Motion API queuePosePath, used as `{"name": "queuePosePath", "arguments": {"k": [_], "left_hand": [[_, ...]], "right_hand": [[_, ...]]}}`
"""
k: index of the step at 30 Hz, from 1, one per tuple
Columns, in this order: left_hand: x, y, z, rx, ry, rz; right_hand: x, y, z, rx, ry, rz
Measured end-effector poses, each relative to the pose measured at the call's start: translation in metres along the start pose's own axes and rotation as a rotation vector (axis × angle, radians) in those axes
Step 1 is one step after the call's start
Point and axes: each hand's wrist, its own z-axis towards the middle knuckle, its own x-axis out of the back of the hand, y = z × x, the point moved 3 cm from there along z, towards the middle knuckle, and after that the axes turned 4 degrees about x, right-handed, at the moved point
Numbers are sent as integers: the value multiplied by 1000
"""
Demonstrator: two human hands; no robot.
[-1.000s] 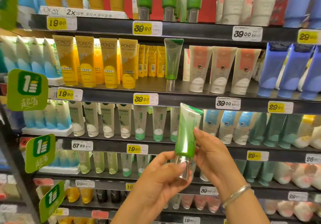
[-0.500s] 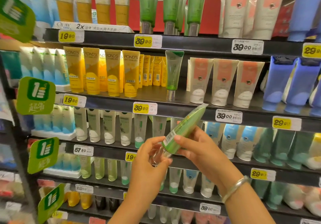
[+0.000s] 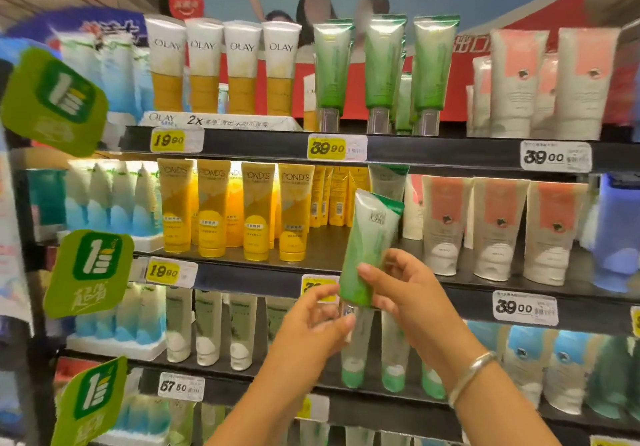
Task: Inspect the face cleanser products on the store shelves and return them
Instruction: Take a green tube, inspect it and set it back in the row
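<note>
Holding the green tube [image 3: 367,251] upright before the middle shelf [image 3: 460,302], the right hand [image 3: 398,293] grips its lower body and the left hand [image 3: 317,321] pinches its cap end. Inspection looks nearly finished; returning it next means lifting it to the gap beside the Pond's tubes [image 3: 256,213].

I am raising both forearms in front of me, my right hand [image 3: 394,293] curling thumb and fingers in a grip, my left hand [image 3: 311,321] just below it with fingers loosely bent.
</note>
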Motion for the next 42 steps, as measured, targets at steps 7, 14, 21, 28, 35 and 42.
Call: {"name": "queuePosePath", "arguments": {"k": [7,14,21,28,35,42], "left_hand": [[20,33,64,-212,67,439],[28,34,115,-317,65,597],[25,22,139,-294,60,636],[23,21,148,-283,149,694],[19,21,149,-248,184,759],[20,27,141,-229,187,737]], "right_hand": [[-18,0,54,78,127,-76],[-26,4,92,177,249,-462],[-25,18,101,163,347,-647],[-28,24,108,229,417,-747],[-27,26,109,223,407,-783],[-27,14,100,215,348,-762]]}}
